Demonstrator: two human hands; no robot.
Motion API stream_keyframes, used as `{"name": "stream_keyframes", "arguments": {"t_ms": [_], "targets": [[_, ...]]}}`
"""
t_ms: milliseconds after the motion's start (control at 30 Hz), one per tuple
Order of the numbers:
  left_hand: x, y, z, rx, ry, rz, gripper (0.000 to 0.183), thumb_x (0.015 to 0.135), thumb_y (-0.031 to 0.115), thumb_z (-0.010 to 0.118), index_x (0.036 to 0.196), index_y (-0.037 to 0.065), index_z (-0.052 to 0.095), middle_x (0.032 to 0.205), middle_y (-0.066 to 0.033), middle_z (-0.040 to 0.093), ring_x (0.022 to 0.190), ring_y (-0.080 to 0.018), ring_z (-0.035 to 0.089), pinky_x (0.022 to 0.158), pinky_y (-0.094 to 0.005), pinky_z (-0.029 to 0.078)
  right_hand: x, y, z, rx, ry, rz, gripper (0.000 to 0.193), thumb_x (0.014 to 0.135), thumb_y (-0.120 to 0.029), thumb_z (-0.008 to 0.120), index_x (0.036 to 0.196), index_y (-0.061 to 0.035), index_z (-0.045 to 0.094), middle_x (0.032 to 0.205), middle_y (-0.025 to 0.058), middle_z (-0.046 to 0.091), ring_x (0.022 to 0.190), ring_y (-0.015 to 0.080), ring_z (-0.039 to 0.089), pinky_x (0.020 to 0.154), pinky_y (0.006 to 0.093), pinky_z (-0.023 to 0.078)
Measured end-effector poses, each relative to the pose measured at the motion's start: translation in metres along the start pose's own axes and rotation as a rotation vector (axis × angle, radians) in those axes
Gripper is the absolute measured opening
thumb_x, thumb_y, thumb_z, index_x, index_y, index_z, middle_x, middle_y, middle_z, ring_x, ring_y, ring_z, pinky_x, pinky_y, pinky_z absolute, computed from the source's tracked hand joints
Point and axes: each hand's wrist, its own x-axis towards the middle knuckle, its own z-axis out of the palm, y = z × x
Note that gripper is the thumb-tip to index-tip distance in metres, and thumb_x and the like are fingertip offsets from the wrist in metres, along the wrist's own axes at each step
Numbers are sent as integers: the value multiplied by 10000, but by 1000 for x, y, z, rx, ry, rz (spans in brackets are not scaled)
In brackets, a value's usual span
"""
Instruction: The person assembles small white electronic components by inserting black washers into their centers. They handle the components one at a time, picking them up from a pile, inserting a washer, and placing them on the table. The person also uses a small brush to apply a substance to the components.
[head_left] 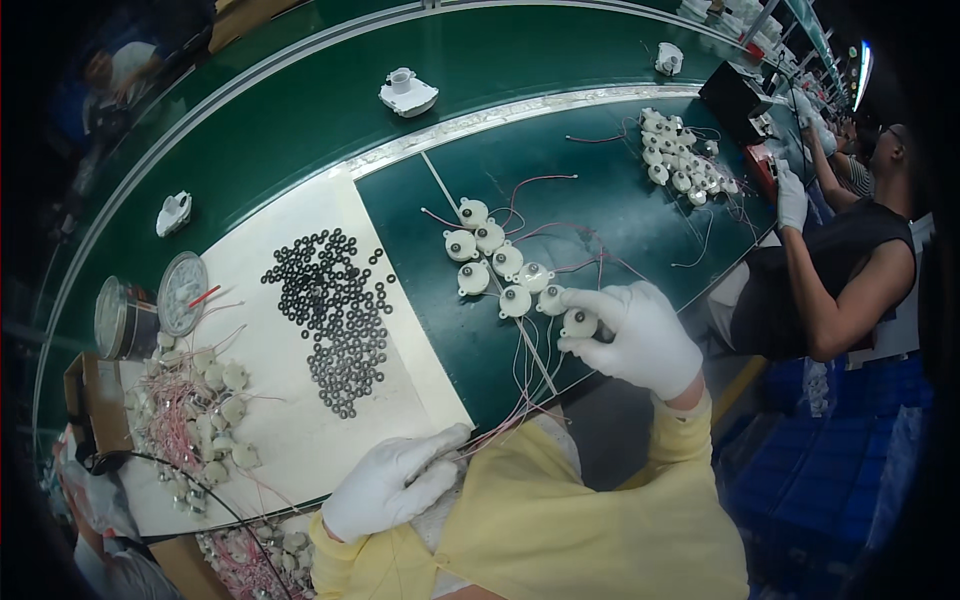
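My right hand (640, 335), in a white glove, has its thumb and forefinger closed around a small round white motor (579, 322) at the near end of a cluster. Several like motors (507, 262), with dark centres and thin wires, lie in staggered rows on the green mat (420, 260). Their pink and white wires (510, 412) run down to my left hand (395, 485), also gloved, at the table's near edge. The wires pass in between its fingers, which look pressed together on them. The wire ends there are hidden.
Black rings (330, 290) are spread over the white board (250, 430). Tangled motors with pink wires (205, 400) are heaped at left, beside a clear tub (183, 290). Another motor group (685, 155) lies far right, near a co-worker (840, 250). White housings (408, 93) stand on the green belt.
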Motion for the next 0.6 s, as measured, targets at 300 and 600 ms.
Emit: {"name": "stream_keyframes", "arguments": {"t_ms": [300, 600], "targets": [[-9, -8, -7, 47, 41, 41, 446, 958, 84, 611, 1379, -59, 570, 1053, -190, 743, 936, -359, 713, 853, -412, 547, 7, -3, 26, -197, 24, -196, 608, 698, -307, 899, 1240, -137, 681, 722, 29, 695, 570, 249, 585, 583, 359, 433], [-12, -4, -13, 0, 156, 33, 476, 936, 123, 639, 1371, -54, 562, 1065, -178, 727, 938, -359, 697, 848, -414, 537, 11, 4, 31, -227, 67, -150, 670, 708, -232, 886, 1326, -123, 651, 675, 40, 627, 582, 259, 581, 599, 365, 440]]}}
